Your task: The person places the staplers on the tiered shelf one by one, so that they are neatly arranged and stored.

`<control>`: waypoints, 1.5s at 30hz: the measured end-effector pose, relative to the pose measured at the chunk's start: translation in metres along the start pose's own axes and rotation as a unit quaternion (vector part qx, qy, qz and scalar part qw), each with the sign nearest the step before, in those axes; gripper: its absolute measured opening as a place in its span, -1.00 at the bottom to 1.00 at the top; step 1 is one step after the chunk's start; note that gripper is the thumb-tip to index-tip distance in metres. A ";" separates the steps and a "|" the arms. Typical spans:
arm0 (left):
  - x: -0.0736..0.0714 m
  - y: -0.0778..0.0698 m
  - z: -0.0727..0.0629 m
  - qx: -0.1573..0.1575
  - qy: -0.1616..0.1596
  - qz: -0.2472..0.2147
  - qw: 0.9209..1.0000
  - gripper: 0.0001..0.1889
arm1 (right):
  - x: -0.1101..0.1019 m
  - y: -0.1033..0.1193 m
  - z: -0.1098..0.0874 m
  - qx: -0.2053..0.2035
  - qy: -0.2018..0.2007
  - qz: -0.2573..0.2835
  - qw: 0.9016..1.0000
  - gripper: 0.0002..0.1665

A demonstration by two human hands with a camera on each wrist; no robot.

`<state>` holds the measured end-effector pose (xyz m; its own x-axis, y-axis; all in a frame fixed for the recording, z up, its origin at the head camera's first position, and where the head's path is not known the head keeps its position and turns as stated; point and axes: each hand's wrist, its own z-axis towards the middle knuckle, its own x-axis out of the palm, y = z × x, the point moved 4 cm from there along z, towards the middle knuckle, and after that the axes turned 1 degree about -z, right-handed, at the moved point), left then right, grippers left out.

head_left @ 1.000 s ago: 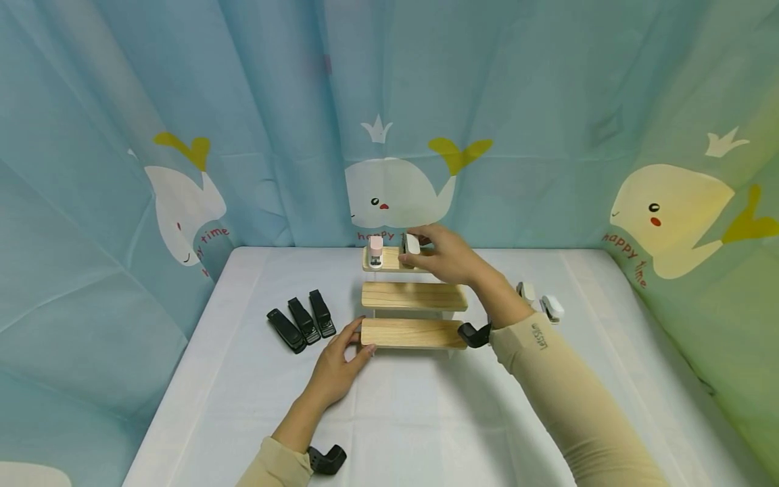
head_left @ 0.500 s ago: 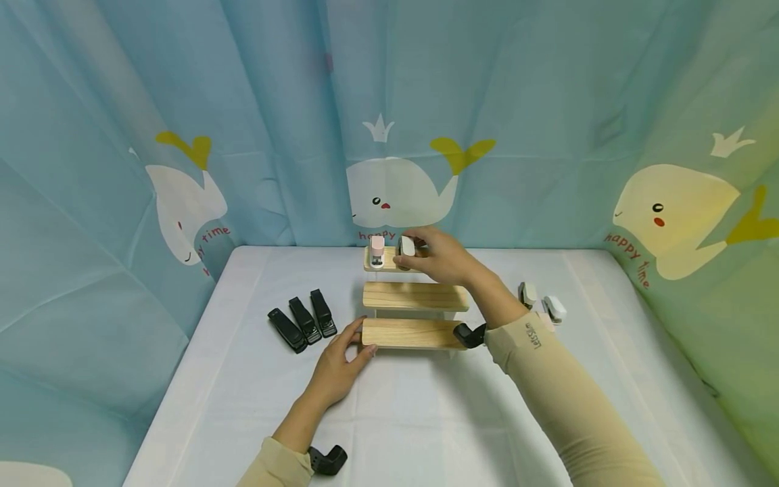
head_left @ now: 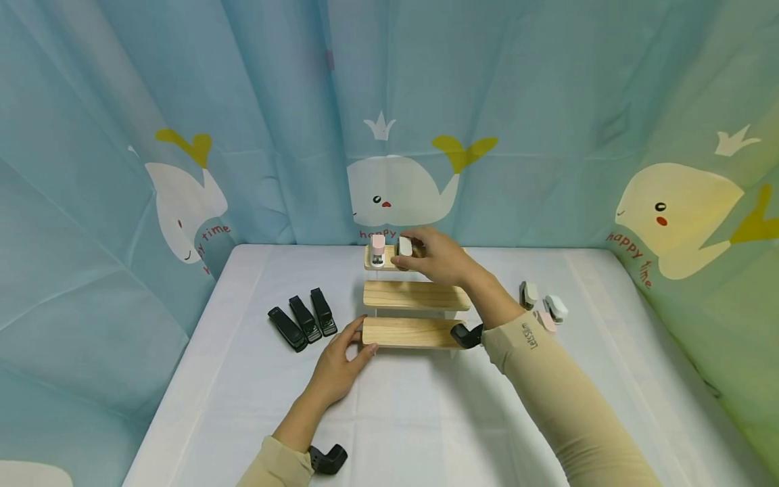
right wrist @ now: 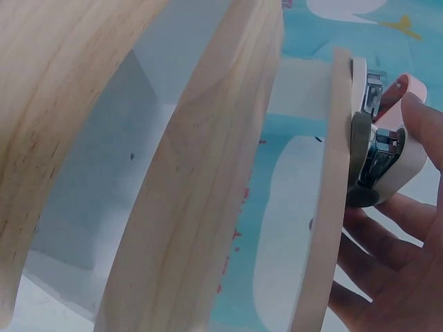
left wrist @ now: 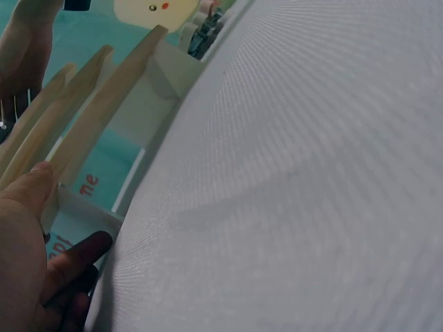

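Note:
A three-step wooden display rack (head_left: 416, 295) with clear side panels stands mid-table. On its top step, my right hand (head_left: 441, 257) holds a grey-and-white mini stapler (head_left: 404, 248) between thumb and fingers. In the right wrist view that stapler (right wrist: 410, 162) is upright, its dark base against the top board. A pink-and-white mini stapler (head_left: 378, 250) stands at the left end of the same step. My left hand (head_left: 337, 368) grips the left end of the bottom step, its thumb at the front corner; in the left wrist view a finger (left wrist: 83, 254) lies by the clear side panel.
Several more mini staplers lie right of the rack: a greyish one (head_left: 529, 294), a white one (head_left: 556, 308) and a pink one (head_left: 546, 320), partly behind my right sleeve. Three black staplers (head_left: 304, 318) lie to the left. A blue whale-print curtain (head_left: 292, 135) hangs behind the table.
My right hand has shifted the grey-and-white mini stapler slightly left along the top step, closer to the pink-and-white one. The left hand stays in place on the rack.

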<state>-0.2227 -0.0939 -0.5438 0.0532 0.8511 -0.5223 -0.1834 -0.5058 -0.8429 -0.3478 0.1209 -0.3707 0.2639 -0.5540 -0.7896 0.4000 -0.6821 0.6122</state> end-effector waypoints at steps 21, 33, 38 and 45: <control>0.002 0.001 -0.003 0.000 0.000 -0.010 1.000 -0.26 | 0.007 -0.003 -0.006 0.012 0.001 0.007 1.000 0.02; 0.001 0.001 -0.003 0.009 -0.001 -0.005 1.000 -0.27 | -0.001 -0.015 -0.016 0.023 0.000 -0.013 1.000 0.06; 0.000 0.000 -0.002 0.014 -0.001 -0.001 1.000 -0.28 | -0.006 -0.023 -0.020 0.028 -0.002 -0.025 0.999 0.06; -0.001 -0.001 -0.001 0.010 -0.001 0.000 1.000 -0.27 | -0.014 -0.031 -0.028 0.027 -0.009 -0.035 0.999 0.03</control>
<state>-0.2217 -0.0942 -0.5424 0.0512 0.8518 -0.5213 -0.2020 -0.5023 -0.8407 -0.3395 0.1636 -0.3797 0.2221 -0.5123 -0.8296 0.3687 -0.7435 0.5579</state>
